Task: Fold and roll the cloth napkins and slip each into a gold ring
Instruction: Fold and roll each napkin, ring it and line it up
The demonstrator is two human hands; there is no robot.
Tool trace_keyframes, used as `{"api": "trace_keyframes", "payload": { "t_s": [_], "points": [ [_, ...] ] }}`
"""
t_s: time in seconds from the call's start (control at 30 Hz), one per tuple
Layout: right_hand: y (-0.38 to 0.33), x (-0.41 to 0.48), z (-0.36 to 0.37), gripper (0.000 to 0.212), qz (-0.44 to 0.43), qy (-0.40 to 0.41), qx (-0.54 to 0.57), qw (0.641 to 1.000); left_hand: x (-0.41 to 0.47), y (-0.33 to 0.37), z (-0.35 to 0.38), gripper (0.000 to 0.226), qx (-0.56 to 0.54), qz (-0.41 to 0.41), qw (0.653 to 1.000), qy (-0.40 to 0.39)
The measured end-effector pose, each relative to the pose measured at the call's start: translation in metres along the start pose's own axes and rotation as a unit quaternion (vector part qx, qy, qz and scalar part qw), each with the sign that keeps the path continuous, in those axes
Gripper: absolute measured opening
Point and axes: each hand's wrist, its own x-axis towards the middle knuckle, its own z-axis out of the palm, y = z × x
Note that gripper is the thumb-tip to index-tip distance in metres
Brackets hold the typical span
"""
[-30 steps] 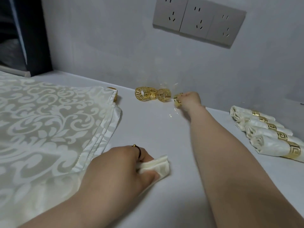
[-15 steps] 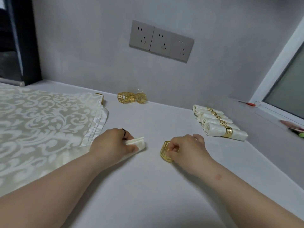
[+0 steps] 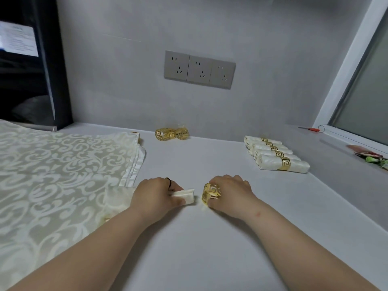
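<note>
The left hand [image 3: 155,196] grips a rolled napkin [image 3: 185,196], its end pointing to 3 o'clock; the right hand [image 3: 231,194] pinches a gold ring [image 3: 210,194] just beside that end. Ringed rolls [image 3: 273,157] lie at 2 o'clock, spare rings [image 3: 171,134] at 12.

A single wide-angle view is taken from the wearer's head, directed forward and down across the desk [image 3: 210,248] toward the grey wall [image 3: 147,91]. The forearms enter from the bottom edge, close beneath the lens.
</note>
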Motion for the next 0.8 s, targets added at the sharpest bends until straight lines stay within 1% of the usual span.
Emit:
{"api": "trace_keyframes", "payload": {
  "t_s": [0.1, 0.2, 0.3, 0.37, 0.4, 0.43, 0.47, 0.5, 0.57, 0.7, 0.8],
  "points": [
    [0.002, 0.001, 0.004, 0.051, 0.016, -0.008, 0.013, 1.0, -0.003, 0.0, -0.002, 0.022, -0.035, -0.008, 0.999, -0.02],
    [0.003, 0.003, 0.01, 0.054, 0.026, -0.022, 0.023, 0.999, -0.004, 0.0, -0.003, 0.014, -0.07, -0.016, 0.997, -0.038],
    [0.004, 0.006, 0.018, 0.05, 0.033, -0.005, 0.112, 0.993, -0.004, 0.0, -0.003, 0.024, -0.091, -0.014, 0.995, -0.042],
    [0.006, 0.004, 0.017, 0.042, 0.049, 0.031, 0.209, 0.976, -0.003, -0.001, -0.003, 0.023, -0.118, -0.018, 0.992, -0.039],
    [0.006, 0.002, 0.015, 0.036, 0.061, 0.037, 0.292, 0.954, -0.002, -0.001, -0.003, 0.02, -0.132, -0.021, 0.991, -0.033],
    [0.007, -0.001, 0.013, 0.033, 0.07, 0.031, 0.393, 0.916, -0.002, -0.002, -0.004, 0.019, -0.146, -0.024, 0.989, -0.023],
    [0.006, -0.003, 0.013, 0.032, 0.069, 0.016, 0.49, 0.869, -0.002, -0.003, -0.004, 0.02, -0.161, -0.029, 0.986, -0.01],
    [0.006, -0.006, 0.012, 0.031, 0.066, 0.001, 0.554, 0.83, -0.002, -0.003, -0.003, 0.02, -0.179, -0.034, 0.983, 0.003],
    [0.003, -0.009, 0.014, 0.029, 0.063, -0.025, 0.616, 0.785, -0.002, -0.003, -0.004, 0.021, -0.212, -0.044, 0.976, 0.034],
    [-0.01, -0.008, 0.023, 0.026, 0.053, -0.072, 0.684, 0.724, -0.001, 0.0, -0.004, 0.02, -0.26, -0.049, 0.962, 0.072],
    [-0.016, -0.006, 0.028, 0.026, 0.051, -0.059, 0.728, 0.681, -0.001, 0.002, -0.002, 0.021, -0.274, -0.042, 0.958, 0.074]
  ]
}}
